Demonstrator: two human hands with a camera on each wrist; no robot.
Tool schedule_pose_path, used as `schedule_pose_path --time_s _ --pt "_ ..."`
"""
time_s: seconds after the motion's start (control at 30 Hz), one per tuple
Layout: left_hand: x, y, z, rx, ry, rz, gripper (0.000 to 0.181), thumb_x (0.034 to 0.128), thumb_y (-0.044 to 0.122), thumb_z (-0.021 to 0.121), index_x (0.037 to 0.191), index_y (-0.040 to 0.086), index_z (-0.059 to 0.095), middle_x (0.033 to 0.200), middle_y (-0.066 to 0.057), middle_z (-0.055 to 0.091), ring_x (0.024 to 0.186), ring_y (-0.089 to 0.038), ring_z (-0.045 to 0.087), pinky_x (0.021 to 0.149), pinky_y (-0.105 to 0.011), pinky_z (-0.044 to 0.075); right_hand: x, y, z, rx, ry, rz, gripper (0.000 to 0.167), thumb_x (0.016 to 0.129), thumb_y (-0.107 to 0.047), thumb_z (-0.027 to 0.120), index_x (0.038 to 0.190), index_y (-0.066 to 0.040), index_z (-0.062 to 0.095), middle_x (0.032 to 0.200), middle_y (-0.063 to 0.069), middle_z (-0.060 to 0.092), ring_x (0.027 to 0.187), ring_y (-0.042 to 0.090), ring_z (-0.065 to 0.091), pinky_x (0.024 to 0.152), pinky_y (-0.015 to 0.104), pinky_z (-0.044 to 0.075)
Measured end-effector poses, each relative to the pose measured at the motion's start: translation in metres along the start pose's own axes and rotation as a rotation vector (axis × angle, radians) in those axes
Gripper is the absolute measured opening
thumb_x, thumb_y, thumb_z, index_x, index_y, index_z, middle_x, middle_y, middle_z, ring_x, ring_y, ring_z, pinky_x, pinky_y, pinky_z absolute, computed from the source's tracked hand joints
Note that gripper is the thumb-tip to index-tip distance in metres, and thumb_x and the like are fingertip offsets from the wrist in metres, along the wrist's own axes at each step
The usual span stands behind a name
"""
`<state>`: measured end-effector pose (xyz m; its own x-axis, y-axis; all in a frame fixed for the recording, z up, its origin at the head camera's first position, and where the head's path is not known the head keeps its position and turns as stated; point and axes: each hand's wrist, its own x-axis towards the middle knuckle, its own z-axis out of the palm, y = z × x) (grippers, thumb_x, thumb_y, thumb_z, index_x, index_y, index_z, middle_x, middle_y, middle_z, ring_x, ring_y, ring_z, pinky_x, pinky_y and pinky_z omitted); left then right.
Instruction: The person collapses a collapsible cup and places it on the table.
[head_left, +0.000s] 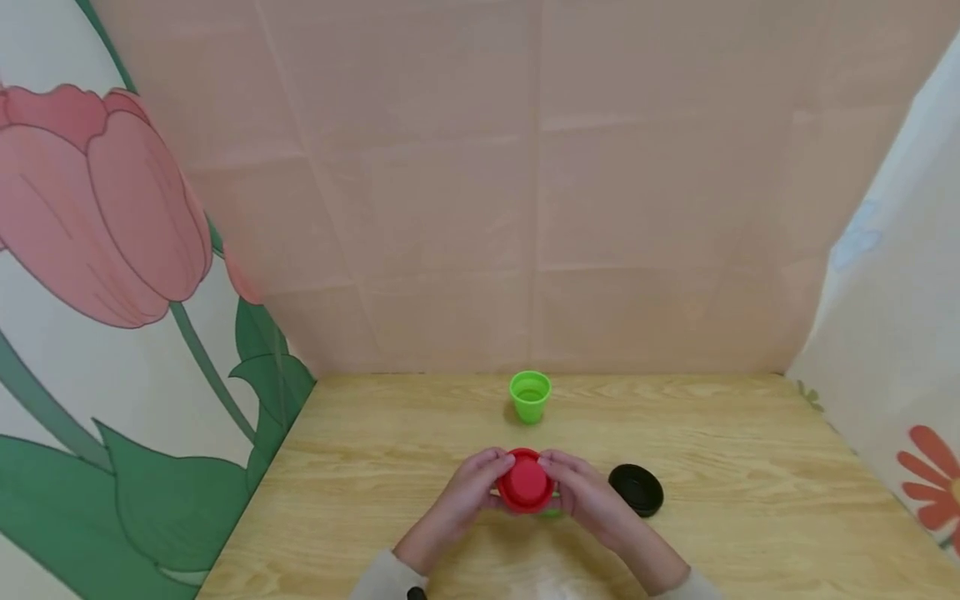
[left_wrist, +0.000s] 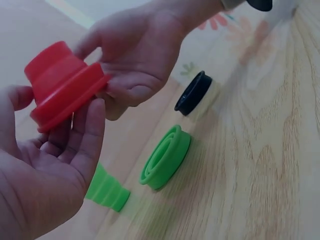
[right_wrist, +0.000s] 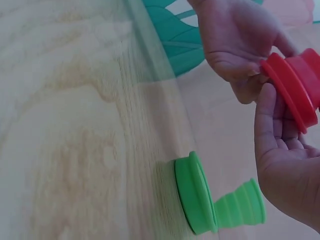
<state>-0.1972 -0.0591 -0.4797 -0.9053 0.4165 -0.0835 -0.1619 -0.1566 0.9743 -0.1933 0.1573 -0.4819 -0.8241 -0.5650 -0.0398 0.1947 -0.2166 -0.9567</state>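
Observation:
A red collapsible cup (head_left: 526,482) is held above the table between both hands, its narrow end facing up toward the head camera. Partly extended, it shows stepped walls and a wide rim in the left wrist view. The left hand (head_left: 467,493) grips the rim from the left, thumb on top and fingers beneath. On the opposite side, the right hand (head_left: 590,498) pinches the same rim. Below them lies a flattened green collapsible cup (left_wrist: 165,157), mostly covered by the right hand in the head view.
Toward the back of the wooden table (head_left: 360,467) stands an extended green cup (head_left: 529,397), mouth up. A flat black ringed piece (head_left: 636,490) lies just right of the right hand. Pinkish cloth (head_left: 450,208) closes off the back, and printed sheets flank both sides.

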Motion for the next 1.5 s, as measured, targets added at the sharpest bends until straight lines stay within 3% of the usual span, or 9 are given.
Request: schedule_pose_path --time_s 0.23,0.43,0.73,0.97,1.2,1.33,1.5 --pt "0.003 -0.002 -0.003 0.069 -0.012 0.026 0.022 0.1005 0.017 0.062 0.107 -0.003 0.059 0.096 -0.003 0.067 0.084 -0.012 0.066 0.075 -0.031 0.061 0.001 0.000 -0.002 -0.176 0.062 0.016 0.029 0.105 -0.024 0.056 0.120 0.001 0.056 0.115 0.005 0.064 0.100 0.016 0.066 0.090 0.036 0.059" --pt "0.003 -0.004 -0.004 0.082 -0.039 0.036 0.015 0.0987 0.011 0.064 0.101 -0.003 0.059 0.092 -0.003 0.068 0.081 -0.012 0.068 0.074 -0.028 0.061 0.000 -0.002 -0.005 -0.298 0.089 0.013 0.033 0.103 -0.025 0.059 0.120 0.004 0.057 0.109 0.007 0.068 0.093 0.017 0.068 0.083 0.032 0.059" --pt "0.003 -0.004 -0.002 0.116 -0.042 -0.003 0.012 0.0972 0.006 0.064 0.100 -0.005 0.060 0.090 -0.005 0.068 0.081 -0.013 0.068 0.075 -0.030 0.062 0.000 0.002 -0.009 -0.387 0.104 0.002 0.030 0.100 -0.021 0.064 0.115 0.005 0.060 0.099 0.006 0.068 0.086 0.014 0.067 0.076 0.029 0.059" --pt "0.005 -0.010 -0.001 0.129 -0.018 0.004 0.010 0.0951 0.003 0.062 0.100 -0.005 0.061 0.091 -0.004 0.069 0.082 -0.014 0.069 0.073 -0.031 0.062 0.002 0.006 -0.010 -0.418 0.126 0.003 0.027 0.101 -0.019 0.062 0.114 0.003 0.061 0.097 0.006 0.068 0.085 0.015 0.067 0.072 0.029 0.060" --pt "0.003 -0.015 0.002 0.126 0.020 0.028 0.012 0.0971 0.006 0.060 0.101 -0.005 0.061 0.091 -0.004 0.068 0.082 -0.013 0.068 0.074 -0.035 0.063 0.000 0.002 -0.011 -0.514 0.115 -0.071 0.025 0.102 -0.018 0.060 0.115 0.004 0.064 0.096 0.009 0.069 0.083 0.014 0.067 0.071 0.036 0.062" --pt "0.002 -0.014 0.003 0.105 -0.013 0.042 0.021 0.0989 0.010 0.057 0.109 -0.008 0.060 0.096 -0.004 0.066 0.086 -0.014 0.067 0.081 -0.045 0.063 -0.002 -0.003 -0.010 -0.574 0.137 -0.119 0.025 0.102 -0.016 0.060 0.116 0.004 0.064 0.095 0.010 0.069 0.080 0.012 0.066 0.069 0.038 0.062" --pt "0.000 -0.011 0.002 0.086 -0.046 0.049 0.029 0.0930 0.006 0.055 0.117 -0.010 0.057 0.102 -0.006 0.064 0.090 -0.014 0.066 0.086 -0.048 0.061 -0.003 -0.007 -0.009 -0.615 0.173 -0.146 0.026 0.102 -0.016 0.061 0.117 0.005 0.065 0.094 0.013 0.069 0.078 0.011 0.067 0.067 0.038 0.062"
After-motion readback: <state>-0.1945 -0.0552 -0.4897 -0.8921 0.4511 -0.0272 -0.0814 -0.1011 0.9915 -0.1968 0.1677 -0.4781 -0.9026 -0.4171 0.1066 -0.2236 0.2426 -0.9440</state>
